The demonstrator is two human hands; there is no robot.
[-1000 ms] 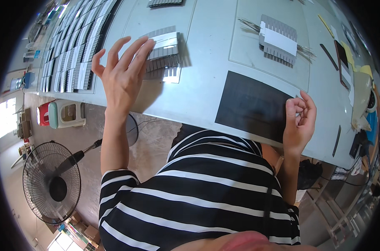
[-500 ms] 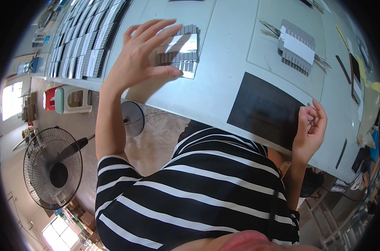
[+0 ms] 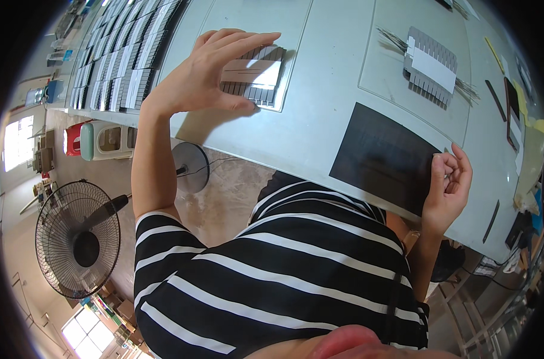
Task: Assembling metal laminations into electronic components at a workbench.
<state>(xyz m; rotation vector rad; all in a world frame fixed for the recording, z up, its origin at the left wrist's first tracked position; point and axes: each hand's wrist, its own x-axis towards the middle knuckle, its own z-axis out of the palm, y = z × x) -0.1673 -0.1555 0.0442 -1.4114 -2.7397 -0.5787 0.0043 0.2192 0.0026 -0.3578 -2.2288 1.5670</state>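
Note:
My left hand point(image 3: 206, 73) is spread over a flat row of grey slotted strips with a white band point(image 3: 263, 72). Its fingers reach past the far edge and its thumb is by the near edge; the palm hides the left part. Under the strips is a clear plate point(image 3: 276, 109). My right hand point(image 3: 445, 188) rests at the right edge of a black rectangular sheet point(image 3: 382, 158), its fingers curled in by the thumb. What they hold, if anything, is hidden. A similar banded piece point(image 3: 432, 69) with thin wires at both ends lies beyond the sheet.
Many banded strip pieces point(image 3: 125, 54) stand in rows at the far left of the pale table point(image 3: 320, 78). Dark thin strips point(image 3: 495, 100) and a yellow stick point(image 3: 492, 54) lie at the right. A standing fan point(image 3: 77, 239) is on the floor at left.
My left hand has shifted slightly, its index finger stretching further right over the far edge of the strips. My right hand stays by the black sheet. The whole view has moved a little.

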